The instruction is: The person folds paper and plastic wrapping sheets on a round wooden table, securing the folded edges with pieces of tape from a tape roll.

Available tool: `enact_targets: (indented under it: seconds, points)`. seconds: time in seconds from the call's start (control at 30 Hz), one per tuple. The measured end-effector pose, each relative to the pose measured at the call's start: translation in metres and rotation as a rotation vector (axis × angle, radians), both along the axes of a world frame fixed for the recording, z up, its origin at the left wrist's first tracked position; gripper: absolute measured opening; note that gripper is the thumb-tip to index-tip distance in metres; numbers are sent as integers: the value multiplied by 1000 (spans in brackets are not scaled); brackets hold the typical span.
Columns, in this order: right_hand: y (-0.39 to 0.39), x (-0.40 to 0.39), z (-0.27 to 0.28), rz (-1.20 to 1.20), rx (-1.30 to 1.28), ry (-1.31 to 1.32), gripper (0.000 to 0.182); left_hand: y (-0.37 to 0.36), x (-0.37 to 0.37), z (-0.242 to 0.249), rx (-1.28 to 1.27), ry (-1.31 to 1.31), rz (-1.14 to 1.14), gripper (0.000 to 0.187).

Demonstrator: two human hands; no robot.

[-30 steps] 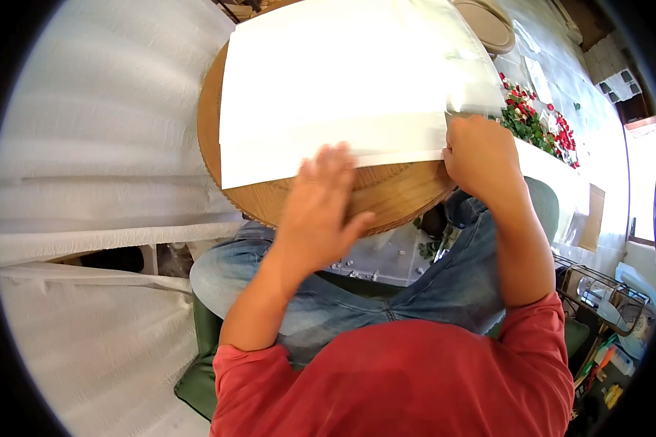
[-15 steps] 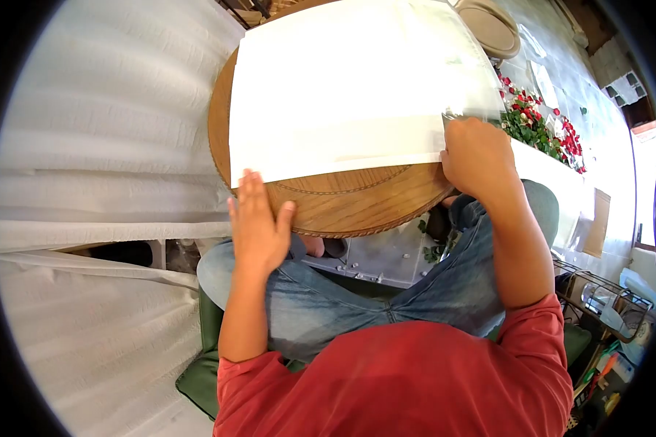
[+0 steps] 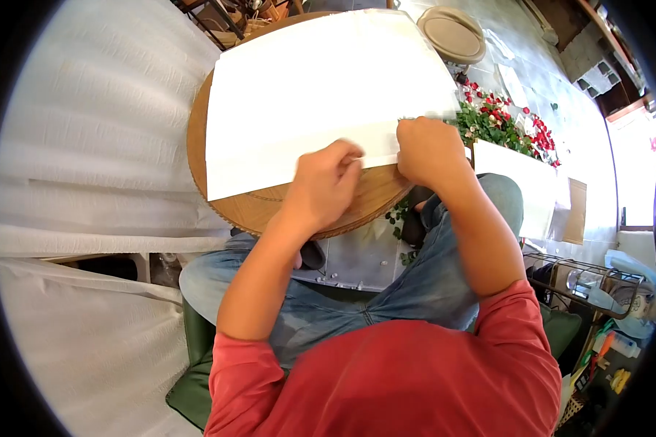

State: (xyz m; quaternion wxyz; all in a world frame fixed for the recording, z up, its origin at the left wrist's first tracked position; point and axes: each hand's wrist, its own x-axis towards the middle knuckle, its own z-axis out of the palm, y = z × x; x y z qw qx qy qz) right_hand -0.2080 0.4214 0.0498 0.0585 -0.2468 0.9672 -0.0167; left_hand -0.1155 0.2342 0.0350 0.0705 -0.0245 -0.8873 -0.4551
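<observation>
A bright stack of white sheets (image 3: 306, 87) covers most of a round wooden table (image 3: 200, 131); glare hides its detail. Its right side looks like clear plastic film (image 3: 444, 95). My left hand (image 3: 322, 183) hovers at the near edge of the sheets, fingers loosely curled, thumb apart from the index finger, nothing visible between them. At the near right corner of the sheets my right hand (image 3: 431, 149) is closed in a fist. What it grips is hidden under the fingers.
Red roses with green leaves (image 3: 503, 120) lie right of the table. A beige round stool (image 3: 452, 35) stands beyond. To the right are a cardboard piece (image 3: 574, 211) and a wire rack (image 3: 583, 284). A white curtain (image 3: 102, 146) hangs at left.
My left hand has left the sheets' near left corner, moved right toward my right hand and curled its fingers. My right hand stays closed at the right corner. The view has shifted slightly.
</observation>
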Motion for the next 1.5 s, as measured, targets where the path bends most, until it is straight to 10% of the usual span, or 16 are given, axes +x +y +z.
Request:
enact_targets:
  seconds: [0.23,1.27,1.5]
  points:
    - [6,-3,5,1,-46,-134,21,30,-72,-23,288,-631,-66,19]
    - [21,34,9,-45,-208,89,15,37,-73,-25,225,-591,35,27]
    - [37,28,4,129,-1026,148,34,24,-59,-49,431,-439,-106,18]
